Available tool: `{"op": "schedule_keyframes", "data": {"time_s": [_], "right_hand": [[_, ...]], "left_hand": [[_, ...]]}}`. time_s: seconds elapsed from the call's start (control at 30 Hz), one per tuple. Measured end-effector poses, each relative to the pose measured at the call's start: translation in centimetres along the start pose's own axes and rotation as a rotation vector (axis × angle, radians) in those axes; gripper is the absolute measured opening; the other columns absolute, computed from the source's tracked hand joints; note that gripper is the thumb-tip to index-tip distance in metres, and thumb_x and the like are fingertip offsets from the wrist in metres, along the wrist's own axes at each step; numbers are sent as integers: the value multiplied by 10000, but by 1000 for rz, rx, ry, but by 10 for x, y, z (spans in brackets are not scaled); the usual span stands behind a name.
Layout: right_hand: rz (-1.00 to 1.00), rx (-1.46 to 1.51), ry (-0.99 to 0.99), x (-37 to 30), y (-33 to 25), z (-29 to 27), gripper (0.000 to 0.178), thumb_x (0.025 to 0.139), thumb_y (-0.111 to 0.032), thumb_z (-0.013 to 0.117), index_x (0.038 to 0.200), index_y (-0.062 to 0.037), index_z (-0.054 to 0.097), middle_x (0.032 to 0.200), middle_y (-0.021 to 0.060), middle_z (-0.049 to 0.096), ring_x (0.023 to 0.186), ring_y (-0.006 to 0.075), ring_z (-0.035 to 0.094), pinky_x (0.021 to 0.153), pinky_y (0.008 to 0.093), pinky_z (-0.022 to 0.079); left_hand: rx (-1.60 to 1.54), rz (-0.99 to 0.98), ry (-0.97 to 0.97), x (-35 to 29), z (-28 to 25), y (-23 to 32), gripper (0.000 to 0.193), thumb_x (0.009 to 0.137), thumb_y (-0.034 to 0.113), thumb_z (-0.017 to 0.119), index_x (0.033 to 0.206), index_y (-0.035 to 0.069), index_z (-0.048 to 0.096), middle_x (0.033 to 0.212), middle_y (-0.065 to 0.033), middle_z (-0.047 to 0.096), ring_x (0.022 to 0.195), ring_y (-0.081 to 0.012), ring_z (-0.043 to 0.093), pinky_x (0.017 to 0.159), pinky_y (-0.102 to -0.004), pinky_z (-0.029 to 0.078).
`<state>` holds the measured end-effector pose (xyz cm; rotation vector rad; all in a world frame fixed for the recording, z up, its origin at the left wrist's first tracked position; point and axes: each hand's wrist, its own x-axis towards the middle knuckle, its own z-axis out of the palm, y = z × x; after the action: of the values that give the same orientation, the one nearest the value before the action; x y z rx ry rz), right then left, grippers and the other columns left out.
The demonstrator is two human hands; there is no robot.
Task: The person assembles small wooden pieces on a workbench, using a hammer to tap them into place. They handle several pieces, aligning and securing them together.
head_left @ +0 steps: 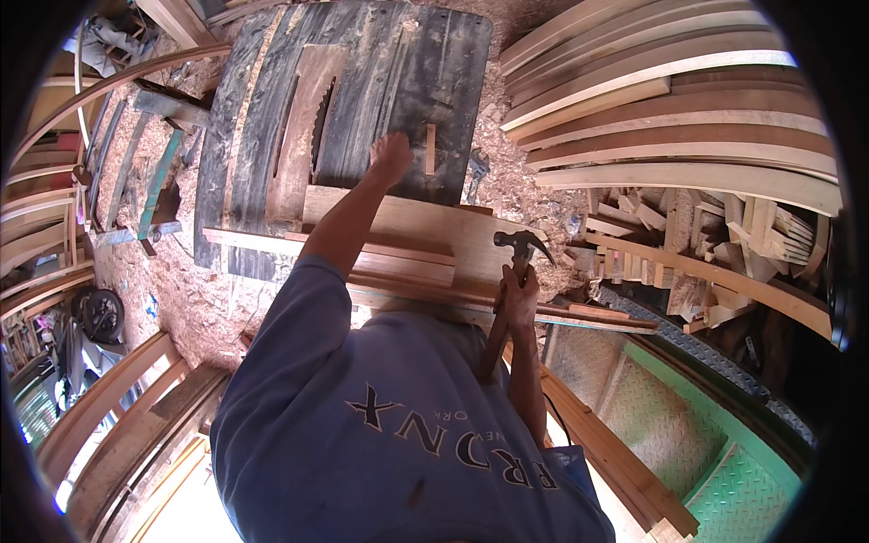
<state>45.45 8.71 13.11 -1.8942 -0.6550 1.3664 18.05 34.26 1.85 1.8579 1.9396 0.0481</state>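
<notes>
My right hand (518, 303) is wrapped round the handle of a claw hammer (518, 242), its dark head up and its handle slanting down toward my shirt. My left arm stretches out over a dark, worn saw table (362, 90). At its end my left hand (391, 158) is closed, and whatever its fingers hold is hidden. Just right of that hand a short wooden strip (431, 149) lies on the table. To its left, a toothed saw blade (321, 127) shows in a slot beside a wooden insert (303, 136). A wide pale board (398, 222) lies across the near side.
Long planks (670, 118) are stacked at the far right, above a heap of wood offcuts (724, 226). A green metal tread plate (733, 434) stands at the lower right. Wood shavings (167, 290) cover the floor. A teal-edged wooden frame (161, 181) is at left.
</notes>
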Motion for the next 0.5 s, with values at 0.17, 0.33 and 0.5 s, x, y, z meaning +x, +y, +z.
{"op": "schedule_keyframes", "data": {"time_s": [0.17,0.33,0.5], "right_hand": [[-8,8,7,0,-3,-4,247,949,-184,627,1111,-21,535,637,26,494,399,127,481,343,298,400],[18,14,1,4,3,-5,218,947,-188,629,1085,-46,538,629,15,481,403,118,478,347,291,403],[-47,-67,-11,11,9,-2,193,946,-195,631,1040,-57,532,629,12,482,404,113,474,356,290,408]], "left_hand": [[-156,-25,116,-8,3,-5,304,799,149,611,1074,43,687,959,-219,714,947,-386,690,824,-477,549],[-698,-133,326,-25,5,-1,296,784,191,697,1055,74,716,910,-135,747,894,-275,728,798,-382,563],[-938,-1,199,-33,4,16,246,791,205,750,979,47,738,927,-127,750,877,-240,736,766,-330,569]]}}
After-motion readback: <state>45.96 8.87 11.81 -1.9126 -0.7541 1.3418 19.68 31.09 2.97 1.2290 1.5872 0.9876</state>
